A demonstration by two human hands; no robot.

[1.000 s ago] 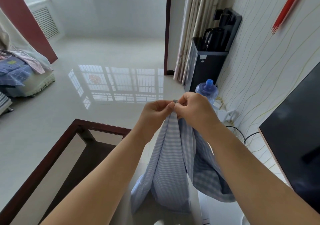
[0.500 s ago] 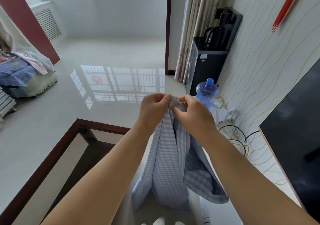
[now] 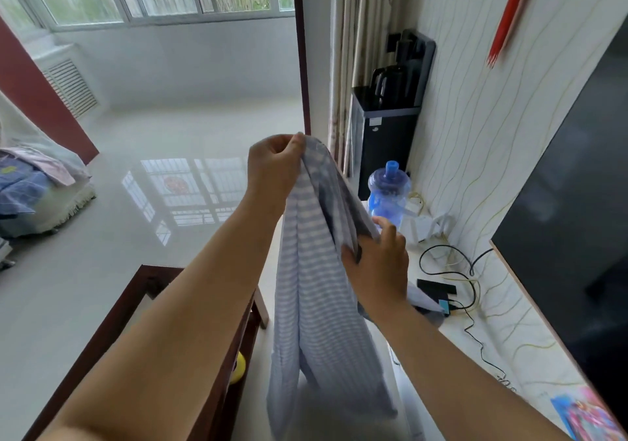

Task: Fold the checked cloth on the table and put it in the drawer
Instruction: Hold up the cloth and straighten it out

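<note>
The blue-and-white checked cloth (image 3: 316,304) hangs in the air in front of me, folded lengthwise into a long strip. My left hand (image 3: 273,168) pinches its top corners and holds it up high. My right hand (image 3: 377,264) sits lower on the cloth's right edge, thumb and fingers closed on the fabric about a third of the way down. The cloth's bottom end dangles loose near the frame's lower edge. No drawer can be seen.
A dark wooden glass-topped table (image 3: 142,291) stands at lower left, a yellow object (image 3: 238,369) on its lower shelf. To the right run a white counter (image 3: 492,349) with cables and a black box (image 3: 435,289), a blue water bottle (image 3: 389,190), a black dispenser (image 3: 384,134) and a dark screen (image 3: 574,230).
My left hand has lifted the cloth's top higher. My right hand has let go of the top and slid down the right edge to a lower grip. The view tilted up.
</note>
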